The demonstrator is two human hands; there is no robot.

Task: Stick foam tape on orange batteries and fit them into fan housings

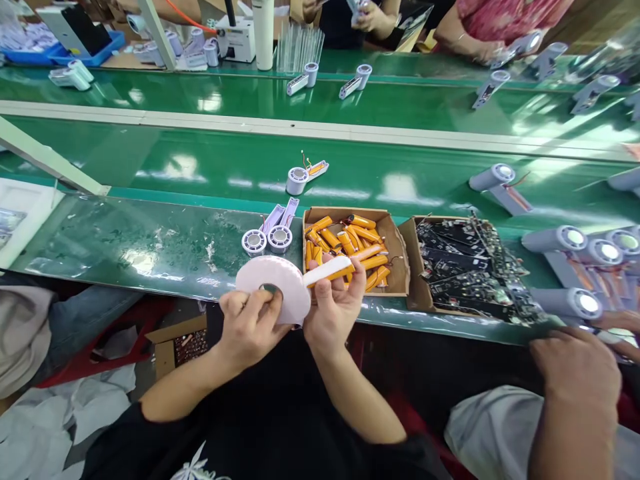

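Observation:
My left hand (255, 323) is closed on a roll of white tape (295, 277), its fingers hooked through the core. In my right hand (335, 300) lies an orange battery (345, 271), gripped between thumb and fingers. A white strip of tape (323, 270) covers the battery's upper side and runs up to the roll's edge. Just behind my right hand stands a cardboard box (397, 263) of several orange batteries with thin wires. Two lilac fan housings (267, 235) with handles lie on the bench beyond the roll.
To the right, another box holds black circuit boards (455, 260). A wired fan housing (299, 180) lies on the green conveyor (215, 163); several more are at the right. A co-worker's hand (575, 367) is at the right edge, and other people sit across the line.

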